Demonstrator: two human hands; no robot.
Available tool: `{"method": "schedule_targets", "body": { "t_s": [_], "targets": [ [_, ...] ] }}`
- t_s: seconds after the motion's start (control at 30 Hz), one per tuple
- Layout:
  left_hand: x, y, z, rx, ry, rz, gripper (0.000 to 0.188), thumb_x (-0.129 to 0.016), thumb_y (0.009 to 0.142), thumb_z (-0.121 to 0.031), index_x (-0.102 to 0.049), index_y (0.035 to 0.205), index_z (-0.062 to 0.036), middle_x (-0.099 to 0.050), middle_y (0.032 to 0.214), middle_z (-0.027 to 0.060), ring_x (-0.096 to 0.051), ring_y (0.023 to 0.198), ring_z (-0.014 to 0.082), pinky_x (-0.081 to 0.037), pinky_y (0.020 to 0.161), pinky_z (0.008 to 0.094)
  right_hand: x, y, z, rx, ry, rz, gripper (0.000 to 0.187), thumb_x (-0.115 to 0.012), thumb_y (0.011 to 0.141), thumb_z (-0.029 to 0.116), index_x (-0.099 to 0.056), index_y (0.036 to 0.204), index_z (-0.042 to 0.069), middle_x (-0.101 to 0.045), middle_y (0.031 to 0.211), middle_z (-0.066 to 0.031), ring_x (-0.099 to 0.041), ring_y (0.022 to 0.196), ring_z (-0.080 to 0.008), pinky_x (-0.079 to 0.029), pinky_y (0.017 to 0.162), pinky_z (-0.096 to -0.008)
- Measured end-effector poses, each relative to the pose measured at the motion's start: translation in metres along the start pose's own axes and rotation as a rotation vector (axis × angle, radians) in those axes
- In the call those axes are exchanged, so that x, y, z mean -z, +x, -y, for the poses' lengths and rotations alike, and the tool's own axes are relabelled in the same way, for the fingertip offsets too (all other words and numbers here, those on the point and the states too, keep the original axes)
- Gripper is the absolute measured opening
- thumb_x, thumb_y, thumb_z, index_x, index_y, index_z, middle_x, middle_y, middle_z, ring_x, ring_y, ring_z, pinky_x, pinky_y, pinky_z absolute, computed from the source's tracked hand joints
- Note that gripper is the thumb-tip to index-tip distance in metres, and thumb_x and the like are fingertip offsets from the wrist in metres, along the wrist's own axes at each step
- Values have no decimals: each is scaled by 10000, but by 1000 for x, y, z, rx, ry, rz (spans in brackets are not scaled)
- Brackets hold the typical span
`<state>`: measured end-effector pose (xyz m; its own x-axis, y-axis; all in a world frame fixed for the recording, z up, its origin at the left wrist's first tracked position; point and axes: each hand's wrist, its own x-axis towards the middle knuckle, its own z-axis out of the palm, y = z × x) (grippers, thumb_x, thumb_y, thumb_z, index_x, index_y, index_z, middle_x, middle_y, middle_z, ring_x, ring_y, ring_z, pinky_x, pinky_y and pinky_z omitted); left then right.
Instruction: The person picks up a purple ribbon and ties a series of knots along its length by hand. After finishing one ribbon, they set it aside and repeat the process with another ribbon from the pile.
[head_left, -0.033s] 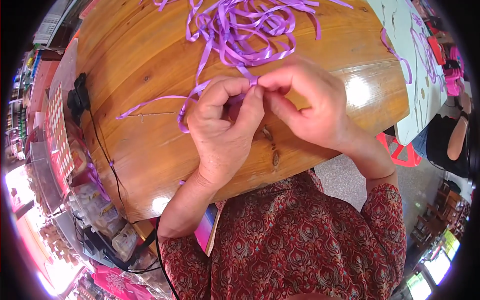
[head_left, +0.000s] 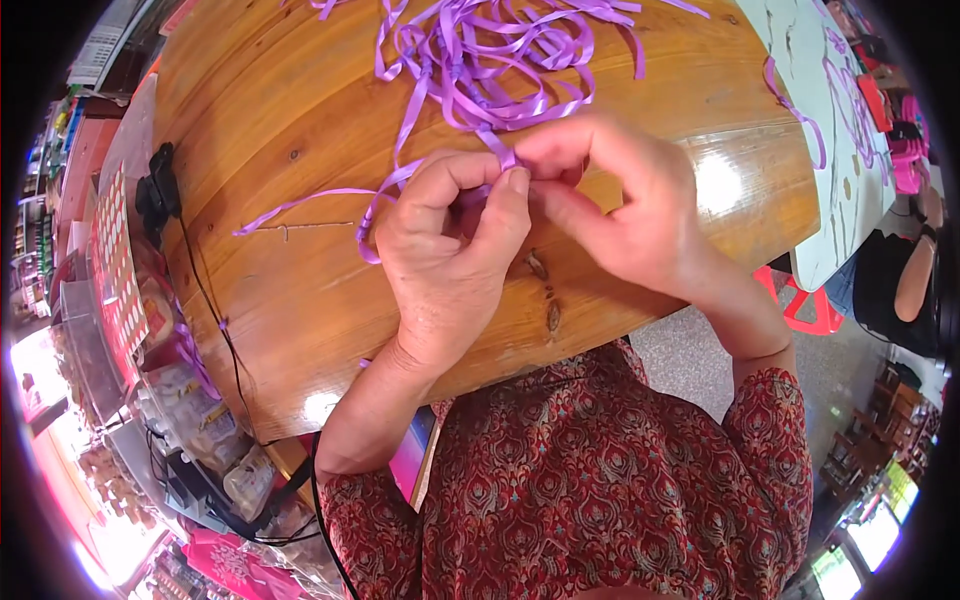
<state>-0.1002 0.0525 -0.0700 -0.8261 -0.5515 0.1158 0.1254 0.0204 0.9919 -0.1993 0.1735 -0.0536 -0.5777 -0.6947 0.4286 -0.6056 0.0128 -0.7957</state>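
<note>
Above the wooden table, my left hand [head_left: 445, 235] is closed, with the thumb and bent index finger pinching a narrow purple ribbon [head_left: 494, 146]. My right hand [head_left: 630, 200] meets it from the right. Its index finger and thumb are closed in at the ribbon beside the left thumb tip, partly hiding the pinch. From the hands the ribbon runs up into a tangled heap of purple ribbons [head_left: 470, 60] with several small knots or bows. A loose ribbon end [head_left: 290, 205] trails left of my left hand, next to a thin metal piece [head_left: 318, 225].
The wooden table [head_left: 270, 330] has a black cable [head_left: 215, 320] along its left edge. On the right, more ribbon [head_left: 850, 110] lies on a white marbled table [head_left: 840, 220]. A red stool [head_left: 815, 310] and another person's arm [head_left: 915, 280] are beyond. Bagged goods [head_left: 205, 425] stand at left.
My right fingers have shifted slightly at the pinch, the index finger and thumb a little further apart. A bit more ribbon shows between the hands. My left hand has barely moved.
</note>
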Motion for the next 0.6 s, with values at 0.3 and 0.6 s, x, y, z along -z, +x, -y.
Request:
{"method": "schedule_targets", "body": {
  "t_s": [0.3, 0.6],
  "targets": [
    [3, -4, -18, 179, -358, 118, 61, -597, 872, 2, -635, 919, -11, -570, 829, -45, -495, 755, 23, -400, 695, 178, 16, 4, 2, -434, 641, 250, 278, -648, 807, -32, -656, 1079, 25, -580, 817, 37, -509, 785, -37, -435, 742, -191],
    [12, 1, -14, 320, -103, 127, 99, -605, 872, -46, -637, 942, 16, -608, 838, -20, -524, 769, 41, -421, 693, 184, 12, 13, -7, 353, -191, 119, 280, -676, 668, -66, -697, 930, 31, -561, 778, -61, -535, 711, -202, -426, 609, -297]
  ]
}}
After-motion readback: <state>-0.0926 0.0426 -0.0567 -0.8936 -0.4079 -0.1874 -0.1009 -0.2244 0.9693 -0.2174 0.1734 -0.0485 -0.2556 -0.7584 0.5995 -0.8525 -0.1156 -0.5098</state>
